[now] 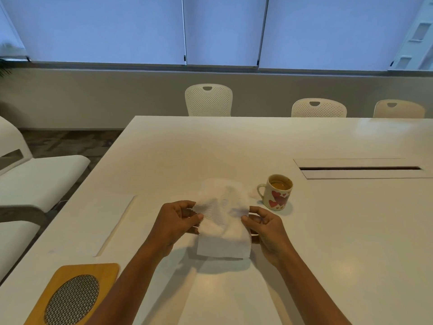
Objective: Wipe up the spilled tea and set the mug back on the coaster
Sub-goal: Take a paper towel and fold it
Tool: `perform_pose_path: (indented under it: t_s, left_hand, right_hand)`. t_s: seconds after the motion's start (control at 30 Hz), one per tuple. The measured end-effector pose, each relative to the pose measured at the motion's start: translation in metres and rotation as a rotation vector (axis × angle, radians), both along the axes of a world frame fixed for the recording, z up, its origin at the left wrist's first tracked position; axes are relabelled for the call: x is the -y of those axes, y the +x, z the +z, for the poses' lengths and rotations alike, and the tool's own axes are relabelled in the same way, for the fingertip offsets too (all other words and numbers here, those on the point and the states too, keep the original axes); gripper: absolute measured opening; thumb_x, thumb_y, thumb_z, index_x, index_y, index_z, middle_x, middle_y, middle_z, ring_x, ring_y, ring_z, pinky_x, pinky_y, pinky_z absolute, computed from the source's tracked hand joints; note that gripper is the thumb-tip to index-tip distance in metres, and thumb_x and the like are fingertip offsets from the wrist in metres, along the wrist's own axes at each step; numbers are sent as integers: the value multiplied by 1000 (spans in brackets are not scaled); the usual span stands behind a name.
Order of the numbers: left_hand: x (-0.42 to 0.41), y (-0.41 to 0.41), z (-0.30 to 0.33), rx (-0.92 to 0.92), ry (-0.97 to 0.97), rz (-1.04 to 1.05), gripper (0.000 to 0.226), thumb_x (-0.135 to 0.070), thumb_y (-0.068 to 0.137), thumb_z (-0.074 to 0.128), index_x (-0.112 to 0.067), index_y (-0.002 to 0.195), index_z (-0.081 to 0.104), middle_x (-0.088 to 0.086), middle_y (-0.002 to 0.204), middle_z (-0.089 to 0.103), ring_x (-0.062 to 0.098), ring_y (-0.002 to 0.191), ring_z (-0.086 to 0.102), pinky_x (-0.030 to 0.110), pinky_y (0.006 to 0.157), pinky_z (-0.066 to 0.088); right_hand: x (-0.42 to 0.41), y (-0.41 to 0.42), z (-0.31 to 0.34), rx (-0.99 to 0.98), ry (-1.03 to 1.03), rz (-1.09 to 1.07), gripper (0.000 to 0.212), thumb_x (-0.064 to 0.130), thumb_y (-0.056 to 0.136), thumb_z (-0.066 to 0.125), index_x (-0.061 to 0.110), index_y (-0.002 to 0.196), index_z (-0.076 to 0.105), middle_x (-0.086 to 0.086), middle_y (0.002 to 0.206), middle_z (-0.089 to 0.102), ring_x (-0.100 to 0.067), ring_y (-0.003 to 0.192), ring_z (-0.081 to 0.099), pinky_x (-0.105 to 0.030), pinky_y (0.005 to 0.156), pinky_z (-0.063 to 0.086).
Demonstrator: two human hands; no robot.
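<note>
Between the two hands, a white embossed paper towel (223,221) is being held up off the white table (339,231). The left hand (174,222) is pinching the towel's left edge between thumb and curled fingers, and the right hand (263,225) is pinching the right edge the same way, so the sheet is hanging doubled over with its lower flap drooping toward the person. Holding it by both edges is probably a way of folding or spreading it into a pad before wiping.

Just beyond the right hand, and a little to its right, a white ceramic mug with red hearts (277,193) is standing upright on the bare table, handle turned toward the towel, with amber tea inside. Well off to the near left of the left hand, a wooden coaster with an oval metal mesh inset (75,294) is lying at the table's edge, partly cut off by the frame; the mug is not yet on it.

Any spilled tea is hard to make out: the towel is covering the spot behind it, and the glossy table is showing no clear puddle.
</note>
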State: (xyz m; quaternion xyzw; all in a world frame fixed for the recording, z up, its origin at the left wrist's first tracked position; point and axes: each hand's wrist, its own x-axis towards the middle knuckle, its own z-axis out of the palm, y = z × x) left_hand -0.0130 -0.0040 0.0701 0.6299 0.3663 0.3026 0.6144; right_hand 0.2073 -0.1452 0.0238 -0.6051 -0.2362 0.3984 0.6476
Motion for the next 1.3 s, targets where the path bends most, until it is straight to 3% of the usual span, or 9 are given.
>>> perform_pose_path:
  t_s: [0.33, 0.5, 0.67, 0.77, 0.87, 0.97, 1.03, 1.13, 1.3]
  left_hand:
    - [-3, 8, -1, 23, 129, 3, 34, 2, 89, 75, -31, 86, 81, -4, 86, 82, 23, 74, 79, 23, 61, 62]
    - [-4, 10, -9, 43, 67, 21, 44, 18, 89, 60, -17, 82, 86, 5, 92, 83, 23, 86, 79, 28, 67, 64]
    - [-4, 17, -19, 5, -4, 96, 50, 16, 94, 55, -20, 78, 86, -5, 93, 82, 16, 90, 77, 24, 71, 62]
    - [0, 20, -23, 51, -96, 114, 50, 13, 97, 50, -19, 82, 86, -4, 95, 82, 20, 96, 76, 24, 72, 61]
    - [8, 20, -27, 145, -219, 91, 40, 1, 102, 51, -15, 91, 85, 1, 101, 82, 26, 97, 76, 27, 73, 62]
    - [20, 17, -32, 140, -260, 90, 23, -25, 101, 62, -15, 101, 83, -1, 104, 81, 22, 98, 75, 31, 77, 63]
    - [29, 14, -40, 88, -209, 78, 18, -26, 91, 75, -23, 108, 79, -10, 105, 80, 17, 100, 75, 33, 81, 64]
    - [39, 14, -47, 95, -206, 18, 47, -16, 81, 84, -32, 122, 68, -9, 107, 78, 16, 101, 75, 33, 80, 64]
    - [50, 32, -46, 138, -265, 29, 55, -7, 83, 82, -30, 129, 62, -2, 123, 71, 23, 110, 72, 42, 86, 64]
  right_hand:
    - [0, 8, -4, -51, -5, -64, 21, 8, 96, 75, 13, 116, 79, -9, 111, 82, -34, 95, 79, -42, 72, 64]
    - [-2, 5, 1, -125, 49, 37, 19, -5, 90, 69, 6, 94, 84, -11, 115, 81, -34, 108, 75, -41, 82, 65]
    - [-4, 7, -5, -261, 84, -1, 27, -1, 90, 55, -9, 98, 80, -20, 121, 77, -45, 122, 64, -36, 85, 59]
    - [-1, 5, -1, -337, 108, 26, 33, 20, 83, 74, -7, 102, 80, -21, 124, 75, -40, 117, 67, -30, 74, 62]
    - [3, 2, 2, -178, -11, 47, 56, 37, 67, 97, 5, 109, 79, -11, 120, 78, -38, 111, 71, -34, 78, 63]
    - [12, -2, -4, -57, -4, 64, 49, 25, 70, 96, 20, 115, 77, -4, 126, 76, -28, 109, 76, -39, 85, 65]
    - [19, -4, -7, -23, 6, 74, 65, 21, 70, 99, 29, 127, 69, -2, 129, 75, -24, 112, 75, -45, 90, 65]
    - [26, -6, -7, -20, 1, 76, 89, 28, 63, 102, 39, 140, 59, -1, 129, 75, -29, 116, 73, -54, 95, 63]
    - [36, -1, -4, -278, 77, 90, 81, 13, 73, 98, 25, 143, 58, -14, 134, 72, -39, 119, 72, -56, 93, 62]
